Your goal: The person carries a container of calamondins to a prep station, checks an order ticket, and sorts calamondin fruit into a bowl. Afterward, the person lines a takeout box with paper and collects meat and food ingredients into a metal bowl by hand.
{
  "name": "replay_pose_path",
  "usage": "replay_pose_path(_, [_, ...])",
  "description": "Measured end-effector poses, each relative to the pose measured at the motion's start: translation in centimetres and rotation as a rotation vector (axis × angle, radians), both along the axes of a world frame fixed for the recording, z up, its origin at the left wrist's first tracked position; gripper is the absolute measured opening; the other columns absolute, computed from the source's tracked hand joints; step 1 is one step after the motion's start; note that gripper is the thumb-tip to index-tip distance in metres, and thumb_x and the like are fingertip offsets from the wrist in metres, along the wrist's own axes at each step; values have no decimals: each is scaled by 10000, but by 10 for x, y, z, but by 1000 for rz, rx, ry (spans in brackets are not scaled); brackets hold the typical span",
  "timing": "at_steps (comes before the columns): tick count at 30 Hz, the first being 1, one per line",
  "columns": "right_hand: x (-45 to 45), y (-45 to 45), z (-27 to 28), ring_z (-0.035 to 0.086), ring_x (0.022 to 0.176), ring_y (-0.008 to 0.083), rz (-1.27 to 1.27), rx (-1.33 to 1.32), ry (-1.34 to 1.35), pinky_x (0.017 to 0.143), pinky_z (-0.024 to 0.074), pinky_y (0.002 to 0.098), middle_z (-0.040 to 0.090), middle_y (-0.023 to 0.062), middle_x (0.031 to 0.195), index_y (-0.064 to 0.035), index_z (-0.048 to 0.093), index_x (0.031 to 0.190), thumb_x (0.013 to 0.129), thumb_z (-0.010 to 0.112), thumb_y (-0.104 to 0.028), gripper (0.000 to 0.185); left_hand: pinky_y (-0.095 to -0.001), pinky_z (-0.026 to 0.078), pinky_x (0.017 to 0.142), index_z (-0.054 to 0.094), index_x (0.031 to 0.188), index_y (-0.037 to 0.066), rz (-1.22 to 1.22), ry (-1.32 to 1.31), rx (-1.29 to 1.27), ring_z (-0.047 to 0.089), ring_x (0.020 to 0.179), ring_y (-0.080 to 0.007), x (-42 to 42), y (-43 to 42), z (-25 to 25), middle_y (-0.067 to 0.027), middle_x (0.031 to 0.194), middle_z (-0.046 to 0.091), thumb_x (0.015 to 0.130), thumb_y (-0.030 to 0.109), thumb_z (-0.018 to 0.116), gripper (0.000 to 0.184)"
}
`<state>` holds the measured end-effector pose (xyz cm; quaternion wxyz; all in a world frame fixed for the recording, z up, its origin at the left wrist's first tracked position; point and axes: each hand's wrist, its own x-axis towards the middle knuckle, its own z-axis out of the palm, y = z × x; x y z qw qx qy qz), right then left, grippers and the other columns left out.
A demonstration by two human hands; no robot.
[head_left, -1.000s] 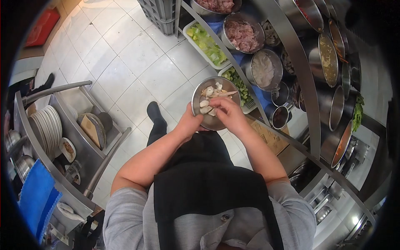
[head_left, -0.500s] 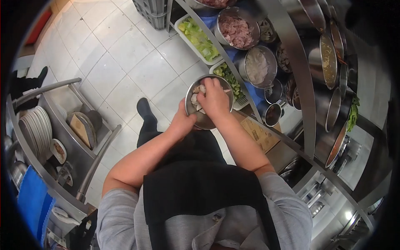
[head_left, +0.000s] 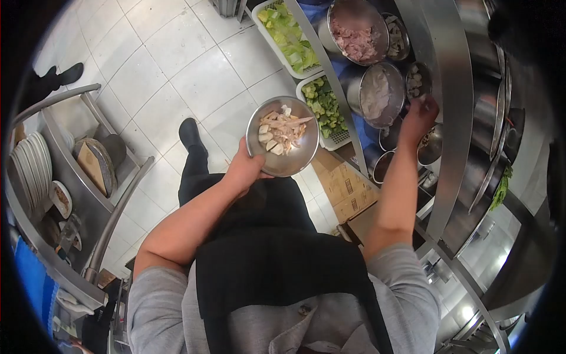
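My left hand [head_left: 246, 166] grips the rim of a steel bowl [head_left: 306, 154], thumb inside the wall. Pale strips of what looks like sliced meat and white chunks [head_left: 282, 131] lie in the bowl. On the right, my right hand [head_left: 421, 118] reaches over the shelf, fingers curled at the edge of a small metal container [head_left: 416, 75] with pale round pieces in it. What those fingers pinch, if anything, is hidden. Beside that hand stands a metal pot of whitish food [head_left: 375, 97].
A larger pot of pink raw meat [head_left: 358, 42] stands farther back. White baskets hold cut lettuce [head_left: 289, 41] and green broccoli-like pieces [head_left: 323, 106]. A cardboard box [head_left: 345, 192] lies below the shelf. A cart with stacked plates [head_left: 32, 171] is at left. Another person's shoe [head_left: 72, 73] shows.
My right hand has left the bowl and moved right to the metal containers. My left hand still holds the bowl, whose contents are now uncovered. The view has shifted slightly.
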<state>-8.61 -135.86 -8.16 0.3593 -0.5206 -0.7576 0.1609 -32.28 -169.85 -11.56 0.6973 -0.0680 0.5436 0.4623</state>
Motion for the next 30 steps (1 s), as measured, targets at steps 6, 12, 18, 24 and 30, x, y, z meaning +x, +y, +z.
replay_pose_path(6, [-3, 76, -15, 640, 901, 254, 73, 128, -336, 822, 475, 346, 667, 150, 943, -15, 654, 984, 811, 609, -138, 217, -387, 595, 728, 168, 1371, 94, -15, -18, -62, 598, 1000, -309, -3, -8, 8, -204, 1243, 427, 827, -50, 395, 607])
replay_pose_path(12, [-86, 107, -38, 599, 1041, 279, 133, -194, -409, 868, 456, 353, 629, 156, 1105, -66, 591, 1162, 831, 594, -174, 349, -373, 581, 721, 252, 1357, 81, 63, -15, -25, 597, 1006, -266, -5, -15, -5, -152, 1249, 460, 813, -41, 414, 581])
replay_pose_path(18, [-95, 234, -126, 533, 1144, 312, 17, -209, -478, 945, 406, 372, 562, 192, 1216, -84, 518, 1265, 787, 635, -228, 512, -376, 575, 730, 236, 1364, 88, 141, 34, -37, 599, 999, -268, -12, -26, -19, -145, 1247, 466, 813, -38, 409, 591])
replay_pose_path(24, [-104, 250, -127, 525, 1135, 364, 44, -137, -705, 928, 417, 457, 555, 153, 1237, -271, 489, 1284, 848, 495, -358, 444, -378, 576, 739, 216, 1372, 91, 183, 17, -102, 599, 1003, -277, -11, -32, -36, -150, 1255, 460, 814, -44, 394, 602])
replay_pose_path(30, [-103, 272, -143, 593, 1016, 353, 148, -158, -641, 880, 435, 402, 634, 180, 1066, -134, 621, 1098, 841, 522, -332, 340, -397, 575, 758, 208, 1374, 96, 151, 0, -116, 580, 1042, -288, -9, -25, -34, -154, 1272, 440, 813, -52, 394, 609])
